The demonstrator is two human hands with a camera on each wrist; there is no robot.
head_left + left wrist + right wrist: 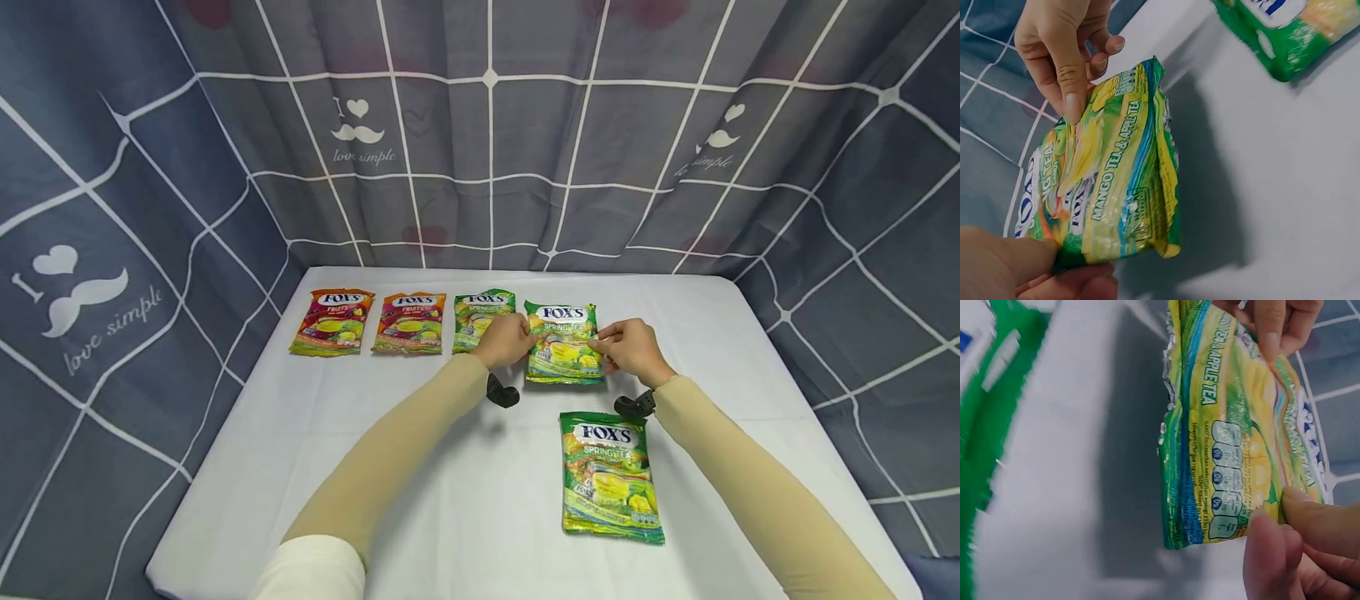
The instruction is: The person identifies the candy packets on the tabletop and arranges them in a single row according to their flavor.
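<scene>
Both hands hold a green and yellow Fox's Spring Tea candy bag [564, 350] by its two side edges, over the back of the table. My left hand [506, 340] pinches its left edge, thumb on the printed front. On the opposite edge, my right hand [634, 348] pinches the bag between thumb and fingers. The left wrist view shows the bag [1110, 175] tilted, with a shadow on the cloth beside it. Another Spring Tea bag [480, 317] lies just left, partly hidden behind my left hand. A further Spring Tea bag [609, 477] lies nearer, by my right forearm.
Two red and orange Fox's Fruits bags [333, 322] lie at the back left, in a row with the Spring Tea bags. White cloth covers the table [315, 433]. Grey checked curtains [450, 150] enclose its back and sides.
</scene>
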